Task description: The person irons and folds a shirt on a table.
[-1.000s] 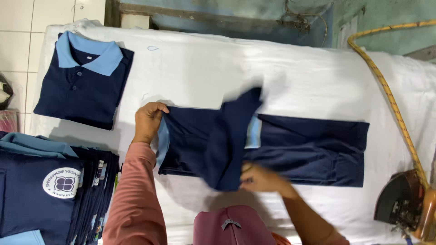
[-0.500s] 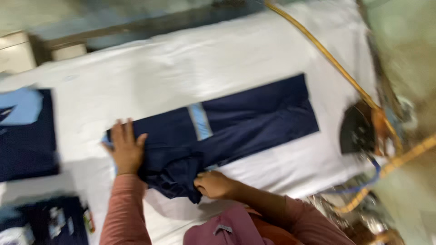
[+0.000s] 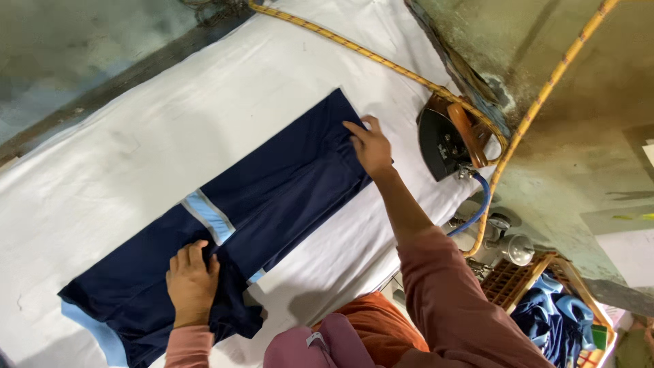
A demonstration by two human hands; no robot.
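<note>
The navy shirt [image 3: 272, 197] lies flat on the white padded table [image 3: 136, 150], folded into a long narrow strip. Its long axis runs on a diagonal, from the light-blue collar end low at my left up to the hem end at my right, near the iron [image 3: 443, 140].

My 2 hands sit at opposite ends of that strip. My left hand [image 3: 192, 283] rests palm down on the collar half, just below the light-blue sleeve cuff [image 3: 208, 217], fingers spread and lying flat on the cloth, pinching nothing. My right hand [image 3: 370, 146] is stretched out along the strip to the hem end, arm nearly straight. Its fingers lie extended on the right edge of the fabric near the corner; whether the thumb has caught the edge underneath I cannot tell, so I would call it pressing rather than gripping.

So the hem lies under my right fingertips and the collar just beside my left. The right hand is the nearer one to the far end, and the left holds down the near end. A loose fold of cloth bunches at the table edge below my left wrist.

The iron stands just beside my right hand, apart from the shirt, with its yellow braided cord [image 3: 381, 61] running across the table behind it
</note>
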